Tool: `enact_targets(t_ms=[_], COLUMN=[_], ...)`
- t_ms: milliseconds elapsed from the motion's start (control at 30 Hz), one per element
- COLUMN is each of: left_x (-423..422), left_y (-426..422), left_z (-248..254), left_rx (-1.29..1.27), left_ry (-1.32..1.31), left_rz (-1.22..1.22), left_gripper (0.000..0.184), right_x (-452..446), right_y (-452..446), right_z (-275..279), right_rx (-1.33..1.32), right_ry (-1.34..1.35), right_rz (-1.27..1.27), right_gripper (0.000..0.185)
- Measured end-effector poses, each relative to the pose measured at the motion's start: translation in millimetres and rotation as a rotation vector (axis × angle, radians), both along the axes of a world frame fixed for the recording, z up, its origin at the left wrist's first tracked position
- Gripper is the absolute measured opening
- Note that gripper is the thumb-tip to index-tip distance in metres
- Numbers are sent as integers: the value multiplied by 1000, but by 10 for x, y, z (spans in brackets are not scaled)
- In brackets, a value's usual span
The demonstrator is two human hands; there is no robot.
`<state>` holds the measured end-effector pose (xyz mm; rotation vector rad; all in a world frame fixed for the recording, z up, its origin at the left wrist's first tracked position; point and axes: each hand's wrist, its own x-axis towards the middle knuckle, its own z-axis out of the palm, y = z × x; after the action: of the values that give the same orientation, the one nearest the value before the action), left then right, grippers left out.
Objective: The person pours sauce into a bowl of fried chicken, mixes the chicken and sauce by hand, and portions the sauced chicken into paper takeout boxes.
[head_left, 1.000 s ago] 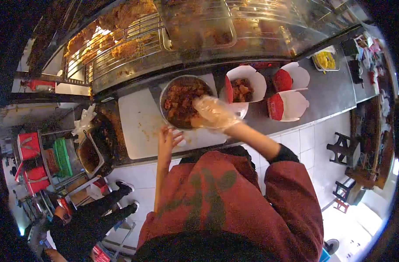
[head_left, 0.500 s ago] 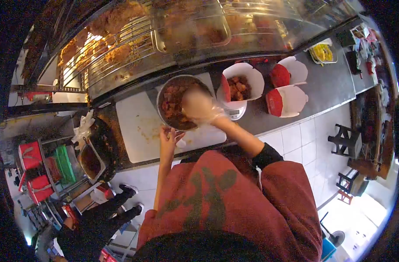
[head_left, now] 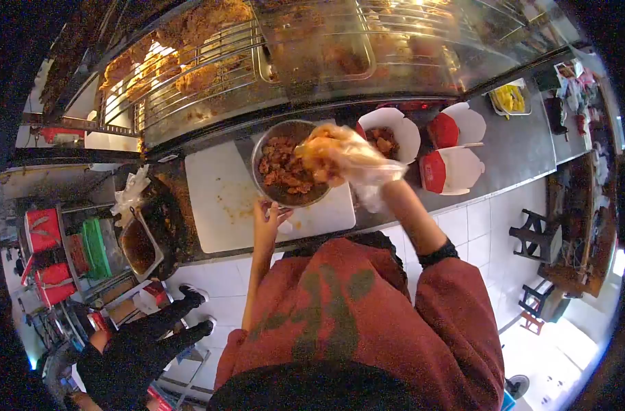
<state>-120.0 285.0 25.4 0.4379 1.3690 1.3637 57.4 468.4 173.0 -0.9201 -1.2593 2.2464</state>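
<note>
A round metal bowl holds browned, sauced fried chicken pieces. My left hand grips the bowl's near rim, thumb and fingers closed on it. Over the bowl's right side is my right hand, in a clear plastic glove smeared with sauce. Its fingers are curled around some chicken pieces, partly blurred by motion. Just beyond that hand, a red and white takeaway box stands open with chicken pieces inside, its front partly covered by the glove.
Under the bowl lies a white cutting board. Two more open takeaway boxes, one behind and one in front, stand to the right. A glass food cabinet borders the counter's back. A person in dark clothes is at lower left.
My right hand has lifted out of the bowl toward the right, with chicken pieces in its glove. My left hand stays on the rim. The view has shifted slightly.
</note>
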Motion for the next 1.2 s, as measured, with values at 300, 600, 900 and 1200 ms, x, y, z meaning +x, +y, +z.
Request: enact_targets(t_ms=[300, 600, 900, 1200], left_x=[28, -10, 1, 67], left_y=[15, 10, 15, 74], left_z=[42, 62, 117, 280], left_rx=[-22, -53, -90, -255], left_ry=[32, 39, 64, 282], left_rz=[45, 4, -23, 64], left_gripper=[27, 28, 28, 37], right_x=[776, 907, 1113, 1138], right_y=[346, 332, 320, 181], right_z=[358, 181, 343, 523], right_rx=[938, 717, 979, 786], right_ry=[-415, -253, -356, -440], right_rz=[-226, -432, -243, -350], right_gripper=[21, 22, 31, 33])
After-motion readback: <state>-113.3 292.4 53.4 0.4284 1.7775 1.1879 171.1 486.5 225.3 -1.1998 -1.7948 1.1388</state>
